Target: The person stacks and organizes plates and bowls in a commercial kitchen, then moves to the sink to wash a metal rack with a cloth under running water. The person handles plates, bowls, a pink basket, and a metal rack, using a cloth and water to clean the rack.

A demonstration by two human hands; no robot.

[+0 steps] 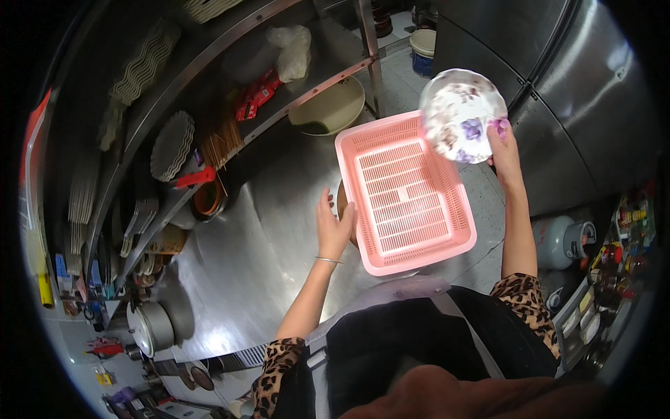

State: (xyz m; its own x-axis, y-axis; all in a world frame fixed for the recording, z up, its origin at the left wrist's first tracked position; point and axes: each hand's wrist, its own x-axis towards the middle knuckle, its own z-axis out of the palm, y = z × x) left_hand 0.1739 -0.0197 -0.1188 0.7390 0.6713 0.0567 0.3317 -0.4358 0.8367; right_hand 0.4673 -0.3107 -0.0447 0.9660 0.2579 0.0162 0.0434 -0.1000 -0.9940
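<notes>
A pink plastic basket (361, 235) with a slotted floor lies before me at the right end of a stainless steel worktable (261, 251). Nothing lies inside it. My right hand (505, 152) grips a white plate with purple and brown flowers (455, 120), tilted above the basket's far right corner. The plate is slightly blurred, and whether it is one or a stack I cannot tell. Beside the basket's left rim is my left hand (335, 225), fingers apart, its thumb at the rim. A round brown edge (343, 201), perhaps a wooden board, shows from under the basket.
Steel shelving (314, 94) along the left holds stacked wavy-edged plates (175, 146), skewers (222, 144) and a red packet (258, 94). A large bowl (335, 107) stands below it. A lidded pot (150, 328) is at lower left. Right are a steel refrigerator (586, 94) and a gas cylinder (552, 241).
</notes>
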